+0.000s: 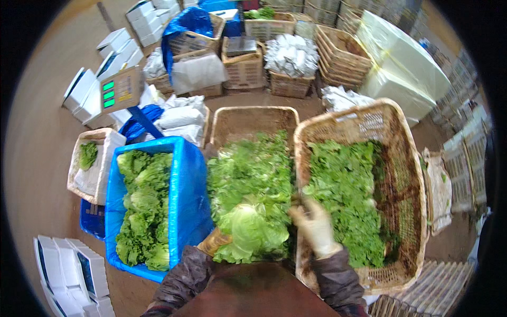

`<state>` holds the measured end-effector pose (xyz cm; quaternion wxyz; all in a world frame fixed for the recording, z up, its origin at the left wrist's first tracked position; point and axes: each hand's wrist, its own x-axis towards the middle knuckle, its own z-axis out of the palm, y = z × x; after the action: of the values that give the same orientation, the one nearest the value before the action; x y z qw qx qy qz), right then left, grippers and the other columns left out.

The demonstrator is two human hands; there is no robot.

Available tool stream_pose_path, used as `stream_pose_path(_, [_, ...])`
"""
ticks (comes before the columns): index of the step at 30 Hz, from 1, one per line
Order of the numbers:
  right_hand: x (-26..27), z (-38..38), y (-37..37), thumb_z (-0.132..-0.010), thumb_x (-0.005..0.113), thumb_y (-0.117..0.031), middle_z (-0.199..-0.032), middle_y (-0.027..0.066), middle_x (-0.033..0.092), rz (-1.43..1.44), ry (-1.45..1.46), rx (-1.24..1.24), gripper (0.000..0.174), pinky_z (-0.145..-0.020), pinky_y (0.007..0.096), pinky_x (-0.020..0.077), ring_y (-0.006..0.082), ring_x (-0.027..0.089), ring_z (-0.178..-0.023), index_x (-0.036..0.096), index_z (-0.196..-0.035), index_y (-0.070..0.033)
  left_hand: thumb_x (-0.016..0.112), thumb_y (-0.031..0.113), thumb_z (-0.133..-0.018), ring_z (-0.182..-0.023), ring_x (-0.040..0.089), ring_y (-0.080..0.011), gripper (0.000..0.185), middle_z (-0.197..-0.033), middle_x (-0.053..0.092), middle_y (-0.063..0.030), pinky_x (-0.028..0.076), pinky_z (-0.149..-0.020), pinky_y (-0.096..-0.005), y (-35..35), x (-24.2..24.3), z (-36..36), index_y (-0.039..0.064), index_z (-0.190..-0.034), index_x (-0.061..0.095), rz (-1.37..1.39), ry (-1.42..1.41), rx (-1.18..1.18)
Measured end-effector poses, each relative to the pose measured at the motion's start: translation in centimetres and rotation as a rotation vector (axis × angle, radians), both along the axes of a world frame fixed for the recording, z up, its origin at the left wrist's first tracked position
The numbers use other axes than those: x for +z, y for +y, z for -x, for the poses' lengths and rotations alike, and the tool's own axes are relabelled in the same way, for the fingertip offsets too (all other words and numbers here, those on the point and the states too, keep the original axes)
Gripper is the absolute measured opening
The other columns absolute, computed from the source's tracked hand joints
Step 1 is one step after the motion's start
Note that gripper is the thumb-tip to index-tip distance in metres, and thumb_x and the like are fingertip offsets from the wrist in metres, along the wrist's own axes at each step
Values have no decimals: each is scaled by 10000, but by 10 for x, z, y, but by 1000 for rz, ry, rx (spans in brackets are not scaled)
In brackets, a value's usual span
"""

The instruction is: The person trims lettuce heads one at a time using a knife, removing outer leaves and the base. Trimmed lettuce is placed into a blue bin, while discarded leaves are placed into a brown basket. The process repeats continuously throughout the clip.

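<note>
My left hand (216, 241), in a stained yellowish glove, is at the left side of a pale green lettuce head (246, 228) and holds it. The lettuce lies low over a brown plastic crate (253, 113) full of leafy greens. My right hand (313, 222), in a cream glove, is over the rims between this crate and a larger brown crate (412, 222) on the right, also holding leafy greens (344, 198). Its fingers are blurred around something dark and small, which I cannot make out. To the left, a crate lined with blue plastic (190, 198) holds several lettuce heads (142, 202).
A scale display (121, 90) on a blue post rises behind the blue-lined crate. A whitish crate (95, 170) with one lettuce is at the far left. White foam boxes (73, 273) stand lower left. Behind are stacked brown crates (340, 55) and silvery white packs (291, 55).
</note>
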<state>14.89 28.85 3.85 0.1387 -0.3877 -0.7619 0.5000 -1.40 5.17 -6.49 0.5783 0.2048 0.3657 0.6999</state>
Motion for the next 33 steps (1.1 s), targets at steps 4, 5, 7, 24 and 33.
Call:
stream_pose_path(4, [12, 34, 3, -908, 773, -247, -1000, 75, 732, -50, 74, 144, 439, -763, 298, 546, 168, 672, -828, 671, -1273, -24, 835, 290, -863, -1437, 402, -223, 991, -1584, 398, -72, 331, -1196, -413, -41, -24, 41, 90, -1625, 234, 37, -164, -46])
stream_pose_path(5, [7, 47, -15, -903, 775, -273, -956, 78, 735, -169, 213, 312, 470, -755, 312, 547, 170, 670, -811, 663, -1285, -24, 838, 300, -859, -1440, 398, -225, 991, -1584, 399, -72, 325, -1198, -413, -52, -26, 46, 89, -1622, 243, 67, -162, -33])
stream_pose_path(7, [-7, 76, -56, -904, 767, -308, -971, 139, 730, -10, 73, 491, 456, -788, 333, 547, 197, 680, -858, 666, -1239, -16, 845, 321, -852, -1444, 390, -227, 990, -1583, 400, -72, 313, -1204, -414, -72, -26, 49, 87, -1617, 262, 106, -57, 5])
stream_pose_path(24, [-73, 317, -355, -825, 818, -276, -1358, 183, 612, -334, 116, 1121, 552, -947, 440, 552, 347, 658, -1156, 600, -1285, -62, 693, 294, -974, -1428, 437, -341, 858, -1622, 334, -162, 437, -1142, -534, -400, 57, 50, 187, -1648, 174, 70, -86, 1168])
stream_pose_path(33, [-165, 336, -326, -843, 753, -307, -1281, 224, 631, -340, 57, 1267, 641, -895, 459, 565, 370, 656, -1118, 537, -1398, -71, 633, 204, -1019, -1487, 329, -318, 769, -1634, 313, -176, 357, -1168, -451, -304, -64, 119, 112, -1640, 188, 1398, 1085, 1005])
